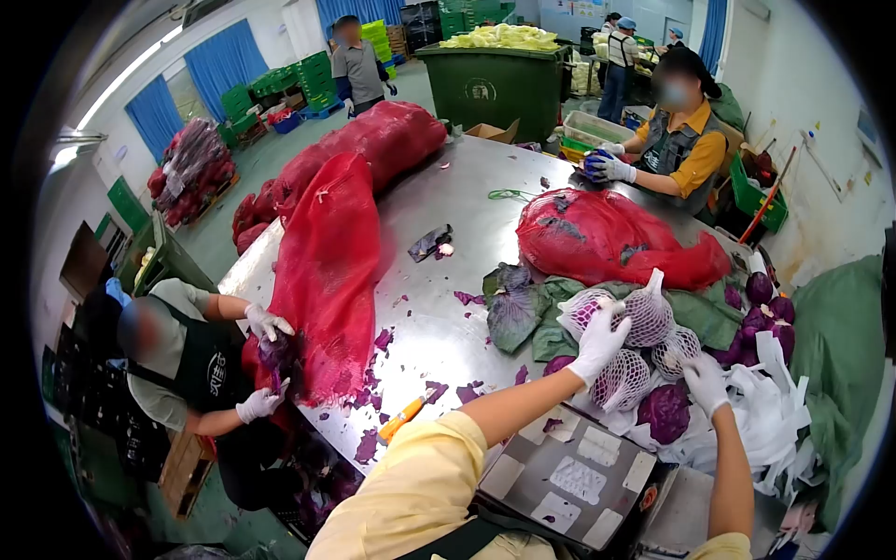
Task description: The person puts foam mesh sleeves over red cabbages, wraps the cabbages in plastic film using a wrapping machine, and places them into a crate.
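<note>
Several red cabbages in white foam nets lie bunched at the table's near right. My left hand (602, 343), in a white glove, has its fingers curled onto the netted cabbage (581, 310) at the left of the bunch. My right hand (707, 383), gloved too, grips the edge of a smaller netted cabbage (679, 347). Another netted cabbage (650, 313) stands behind, its net gathered to a point, and one more netted cabbage (620, 383) lies in front. A bare red cabbage (665, 413) sits below my right hand. My palms are hidden.
White foam nets (756, 411) are heaped at the right. A box (569, 471) stands before me. An orange-handled knife (403, 420) lies among leaf scraps on the metal table (448, 355). Red mesh sacks (597, 238) lie farther back. Co-workers handle cabbages at left and far right.
</note>
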### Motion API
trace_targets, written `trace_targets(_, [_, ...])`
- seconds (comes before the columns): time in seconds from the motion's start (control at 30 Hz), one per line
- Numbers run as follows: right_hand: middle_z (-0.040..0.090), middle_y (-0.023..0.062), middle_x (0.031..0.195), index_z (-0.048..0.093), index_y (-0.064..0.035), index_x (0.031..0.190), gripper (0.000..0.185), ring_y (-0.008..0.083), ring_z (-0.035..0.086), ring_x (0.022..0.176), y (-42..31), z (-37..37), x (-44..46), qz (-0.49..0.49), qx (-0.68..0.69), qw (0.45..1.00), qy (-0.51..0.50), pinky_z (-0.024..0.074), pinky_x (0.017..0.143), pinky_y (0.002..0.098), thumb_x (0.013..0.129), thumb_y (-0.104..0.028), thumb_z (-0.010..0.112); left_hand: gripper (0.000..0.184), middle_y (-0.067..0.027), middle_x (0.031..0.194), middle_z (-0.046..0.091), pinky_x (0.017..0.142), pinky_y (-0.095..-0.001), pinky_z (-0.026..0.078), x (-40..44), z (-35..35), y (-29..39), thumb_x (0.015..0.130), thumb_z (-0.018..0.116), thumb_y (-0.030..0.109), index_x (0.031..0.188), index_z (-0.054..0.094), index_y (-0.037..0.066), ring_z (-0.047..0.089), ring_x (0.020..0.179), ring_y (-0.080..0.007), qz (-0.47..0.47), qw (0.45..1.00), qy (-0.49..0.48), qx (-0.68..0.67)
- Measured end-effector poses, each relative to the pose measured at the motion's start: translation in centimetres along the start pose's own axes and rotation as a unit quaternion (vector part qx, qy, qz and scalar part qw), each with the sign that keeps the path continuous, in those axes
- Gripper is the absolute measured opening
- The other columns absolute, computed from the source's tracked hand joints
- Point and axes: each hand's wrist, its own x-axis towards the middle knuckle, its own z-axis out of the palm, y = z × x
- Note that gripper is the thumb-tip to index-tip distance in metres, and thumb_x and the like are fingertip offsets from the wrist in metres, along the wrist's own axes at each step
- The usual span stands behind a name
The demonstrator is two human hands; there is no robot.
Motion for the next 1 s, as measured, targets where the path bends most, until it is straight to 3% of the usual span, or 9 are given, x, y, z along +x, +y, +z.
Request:
trace_targets(0.13, [0.067,0.0177,0.104,0.065,-0.0041,0.112,0.040,0.0353,0.061,0.103,0.9,-1.5,-6.2,0.110,-0.114,0.960,-0.232,0.0469,0.092,0.0383,0.079,-0.027,0.065,0.036,-0.0075,0.104,0.063,0.086,-0.0288,0.048,-6.7,-3.7,0.8,0.095,0.054,0.016,0.127,0.052,-0.001,0.060,0.094,-0.0141,-0.089,0.962,-0.117,-0.229])
trace_targets(0.2, [0.068,0.0178,0.104,0.065,-0.0035,0.114,0.050,0.0314,0.065,0.098,6.3,0.3,-9.8,0.141,-0.019,0.946,-0.290,0.0489,0.090,0.0377,0.075,-0.035,0.070,0.033,-0.0027,0.096,0.061,0.082,-0.0253,0.048,-10.1,-6.1,1.8,0.098,0.050,0.016,0.127,0.053,0.001,0.057,0.087,-0.0090,-0.115,0.930,-0.184,-0.296])
trace_targets(0.33, [0.068,0.0187,0.106,0.064,-0.0041,0.117,0.055,0.0276,0.067,0.097,4.8,0.1,-12.8,0.194,-0.077,0.905,-0.371,0.0518,0.085,0.0365,0.074,-0.038,0.071,0.035,-0.0040,0.097,0.064,0.083,-0.0260,0.048,-16.2,-12.3,4.3,0.098,0.052,0.021,0.128,0.053,0.003,0.060,0.089,-0.0111,-0.223,0.892,-0.195,-0.340])
trace_targets(0.47, [0.064,0.0185,0.117,0.062,-0.0031,0.119,0.064,0.0305,0.060,0.111,2.7,0.0,-15.0,0.213,-0.127,0.912,-0.326,0.0465,0.095,0.0364,0.071,-0.044,0.074,0.036,-0.0097,0.098,0.067,0.076,-0.0290,0.053,-18.3,-20.8,3.0,0.098,0.049,0.020,0.131,0.051,0.006,0.066,0.082,-0.0175,-0.259,0.886,-0.095,-0.373])
trace_targets(0.57, [0.065,0.0198,0.112,0.063,-0.0045,0.118,0.063,0.0325,0.062,0.106,2.3,-0.1,-15.7,0.156,-0.152,0.930,-0.297,0.0481,0.093,0.0364,0.068,-0.041,0.075,0.033,-0.0110,0.096,0.067,0.072,-0.0305,0.053,-16.1,-31.9,2.3,0.096,0.046,0.019,0.125,0.055,0.008,0.065,0.076,-0.0191,-0.227,0.913,0.184,-0.285])
trace_targets(0.7, [0.067,0.0193,0.101,0.064,-0.0051,0.113,0.051,0.0322,0.065,0.093,-0.8,-1.9,-16.6,0.103,-0.243,0.927,-0.266,0.0506,0.087,0.0359,0.072,-0.034,0.073,0.028,-0.0086,0.087,0.066,0.067,-0.0294,0.048,-18.9,-42.5,2.7,0.095,0.048,0.021,0.116,0.059,0.007,0.063,0.075,-0.0177,-0.112,0.814,0.448,-0.353])
trace_targets(0.77, [0.067,0.0183,0.100,0.064,-0.0047,0.112,0.046,0.0311,0.065,0.091,-3.7,-3.2,-17.1,0.085,-0.281,0.923,-0.251,0.0509,0.085,0.0354,0.075,-0.030,0.073,0.023,-0.0071,0.085,0.066,0.062,-0.0249,0.045,-21.3,-43.8,1.9,0.094,0.050,0.018,0.112,0.060,0.008,0.062,0.071,-0.0137,-0.166,0.815,0.452,-0.323])
trace_targets(0.87, [0.064,0.0114,0.087,0.061,-0.0034,0.091,0.021,0.0256,0.063,0.080,-9.2,-6.4,-17.8,-0.055,-0.395,0.916,-0.041,0.0498,0.069,0.0356,0.084,-0.023,0.063,0.013,-0.0040,0.078,0.064,0.056,-0.0264,0.045,-26.9,-39.7,1.0,0.091,0.055,0.020,0.096,0.061,0.009,0.059,0.063,-0.0134,-0.166,0.844,0.372,-0.350])
trace_targets(1.0, [0.061,0.0073,0.076,0.060,-0.0038,0.081,0.018,0.0213,0.061,0.071,-18.8,-7.8,-16.2,-0.167,-0.365,0.904,0.146,0.0479,0.060,0.0346,0.086,-0.021,0.059,0.022,-0.0044,0.084,0.061,0.065,-0.0254,0.050,-32.1,-30.4,-0.4,0.094,0.052,0.018,0.110,0.058,0.005,0.061,0.070,-0.0150,-0.272,0.840,0.202,-0.424])
